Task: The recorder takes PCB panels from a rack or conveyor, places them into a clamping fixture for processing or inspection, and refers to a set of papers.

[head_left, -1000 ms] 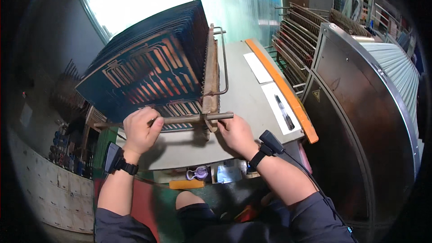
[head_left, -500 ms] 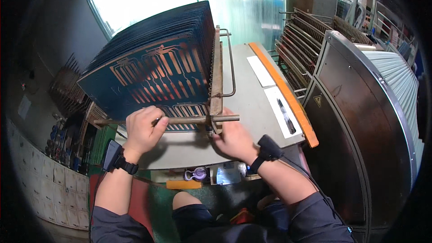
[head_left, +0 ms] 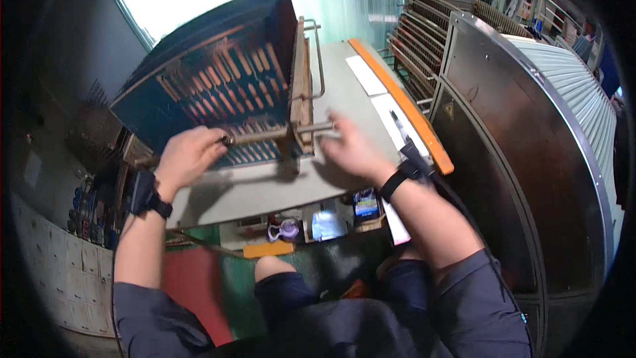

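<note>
A rack [head_left: 301,86] on the table holds a tight row of dark blue panels [head_left: 199,86] with copper-coloured patterns. Along its near side runs a worn metal bar [head_left: 265,136]. My left hand [head_left: 189,156] has its fingers closed over the bar's left part, in front of the panels. Beside the bar's right end is my right hand [head_left: 358,149], thumb and forefinger apart, the bar's tip close to the fingers. Blur hides whether they touch it. Each wrist wears a black strap with a small device.
White paper strips and a pen [head_left: 399,122] lie by the table's orange edge strip [head_left: 404,109]. A dark metal cabinet [head_left: 490,159] stands right, with more racks [head_left: 424,46] behind. Below the tabletop [head_left: 245,189] are a purple cup [head_left: 286,229] and a blue package [head_left: 364,204].
My right hand has come out from beneath the rack's near right corner and moved right, to the bar's end. My left hand stays on the bar. The whole view has shifted.
</note>
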`<state>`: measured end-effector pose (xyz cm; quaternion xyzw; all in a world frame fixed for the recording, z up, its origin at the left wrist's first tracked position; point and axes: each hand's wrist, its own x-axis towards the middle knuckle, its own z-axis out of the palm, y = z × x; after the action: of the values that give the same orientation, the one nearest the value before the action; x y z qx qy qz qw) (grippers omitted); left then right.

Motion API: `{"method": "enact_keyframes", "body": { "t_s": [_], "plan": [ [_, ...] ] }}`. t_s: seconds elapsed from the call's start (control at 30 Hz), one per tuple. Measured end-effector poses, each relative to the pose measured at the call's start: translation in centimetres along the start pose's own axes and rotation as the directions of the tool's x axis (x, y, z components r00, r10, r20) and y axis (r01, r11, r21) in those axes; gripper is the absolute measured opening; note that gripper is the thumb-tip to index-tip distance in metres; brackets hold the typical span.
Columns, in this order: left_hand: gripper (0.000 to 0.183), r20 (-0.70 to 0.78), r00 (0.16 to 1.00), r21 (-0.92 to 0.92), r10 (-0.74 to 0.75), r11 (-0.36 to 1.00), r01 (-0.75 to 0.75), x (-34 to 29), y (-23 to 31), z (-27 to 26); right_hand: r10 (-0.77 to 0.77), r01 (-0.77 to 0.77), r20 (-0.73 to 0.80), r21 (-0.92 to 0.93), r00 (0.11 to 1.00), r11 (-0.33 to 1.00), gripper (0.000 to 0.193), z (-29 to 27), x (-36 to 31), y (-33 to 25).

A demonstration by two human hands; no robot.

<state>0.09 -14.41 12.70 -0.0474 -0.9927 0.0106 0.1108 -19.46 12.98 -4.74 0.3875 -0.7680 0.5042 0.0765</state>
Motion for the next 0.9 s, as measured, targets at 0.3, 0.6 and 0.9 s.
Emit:
{"method": "enact_keyframes", "body": {
  "t_s": [0.3,0.6,0.9],
  "plan": [
    [0.033,-0.114,0.982,-0.139,-0.151,0.981,0.135,-2.3,-0.7,1.3,-0.685,0.675,-0.036,-0.141,0.728,0.725,0.035,-1.8,1.7,-20.3],
    [0.034,-0.128,0.969,-0.120,-0.210,0.973,0.195,-0.5,5.7,1.3,-0.501,0.534,0.185,-0.290,0.846,0.794,0.032,-0.8,3.4,-15.8],
    [0.030,-0.150,0.946,-0.054,-0.286,0.958,0.281,2.4,7.5,2.6,-0.201,0.277,0.212,-0.443,0.957,0.853,0.043,-1.0,5.7,-14.8]
  ]
}}
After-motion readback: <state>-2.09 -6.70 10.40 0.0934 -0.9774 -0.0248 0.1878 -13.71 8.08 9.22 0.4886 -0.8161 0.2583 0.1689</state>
